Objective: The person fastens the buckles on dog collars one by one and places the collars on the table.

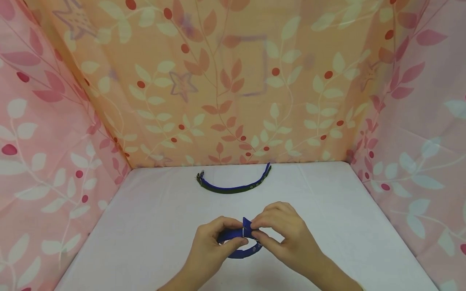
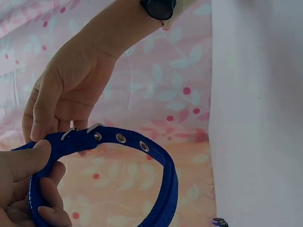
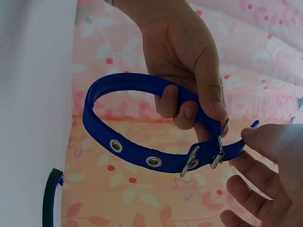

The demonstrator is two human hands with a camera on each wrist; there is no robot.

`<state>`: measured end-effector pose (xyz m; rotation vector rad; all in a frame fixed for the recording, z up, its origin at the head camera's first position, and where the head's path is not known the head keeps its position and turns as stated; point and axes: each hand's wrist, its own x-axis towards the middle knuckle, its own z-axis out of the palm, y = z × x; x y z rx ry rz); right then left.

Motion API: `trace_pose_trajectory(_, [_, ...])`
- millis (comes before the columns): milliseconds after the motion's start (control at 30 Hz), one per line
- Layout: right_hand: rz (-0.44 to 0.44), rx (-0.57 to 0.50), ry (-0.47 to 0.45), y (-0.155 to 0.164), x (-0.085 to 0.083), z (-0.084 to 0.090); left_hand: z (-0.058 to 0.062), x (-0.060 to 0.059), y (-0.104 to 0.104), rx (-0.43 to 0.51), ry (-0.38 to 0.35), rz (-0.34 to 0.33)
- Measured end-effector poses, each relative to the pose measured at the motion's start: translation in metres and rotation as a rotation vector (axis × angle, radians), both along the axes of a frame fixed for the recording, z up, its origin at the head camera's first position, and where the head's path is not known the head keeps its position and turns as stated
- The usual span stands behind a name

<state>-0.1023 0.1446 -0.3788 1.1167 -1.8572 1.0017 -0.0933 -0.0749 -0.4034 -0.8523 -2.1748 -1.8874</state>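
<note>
A patterned cloth (image 1: 233, 81) of leaves and berries walls in three sides, orange at the back and pink at the flanks. Below it lies a white table (image 1: 145, 226). Near the back edge of the table rests a second collar (image 1: 233, 186), dark green with blue ends, lying open in a shallow curve, well apart from the hands.

The blue collar (image 1: 240, 242) is held just above the table, near its front edge, between both hands. It is a woven strap bent into a loop, with a row of metal-ringed holes and a silver buckle (image 3: 204, 158) where the ends meet. The left hand (image 1: 211, 246) grips the loop beside the buckle, thumb on top and fingers curled under. The right hand (image 1: 284, 238) pinches the strap's free end at the buckle with thumb and fingertips pressed together.

The head view shows both hands close together and the whole table, but the collar there is mostly hidden behind the fingers. The left wrist view shows the blue collar (image 2: 142, 156) from below, three holes plain along its top, the left hand's thumb (image 2: 28, 161) pressed on the strap and the right hand (image 2: 71, 90) coming down on the buckle. The right wrist view shows the full loop, the left hand (image 3: 189, 75) wrapped round it, the right hand's fingers (image 3: 265, 142) at the tip, and an end of the second collar (image 3: 49, 198) at the table's edge.
</note>
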Motion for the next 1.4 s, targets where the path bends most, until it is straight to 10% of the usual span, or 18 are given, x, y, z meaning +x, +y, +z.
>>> trace_pose_trajectory(567, [-0.051,0.127,0.041,0.01,-0.002,0.003,0.006,0.004,-0.002,-0.021,-0.148,0.086])
trace_pose_trajectory(933, [-0.073,0.217,0.088,0.011,-0.001,0.002,0.005,0.005,-0.002,-0.028,-0.109,0.074])
trace_pose_trajectory(1400, [-0.058,0.081,-0.02,0.013,0.003,0.005,0.012,0.001,-0.008,-0.016,-0.098,0.038])
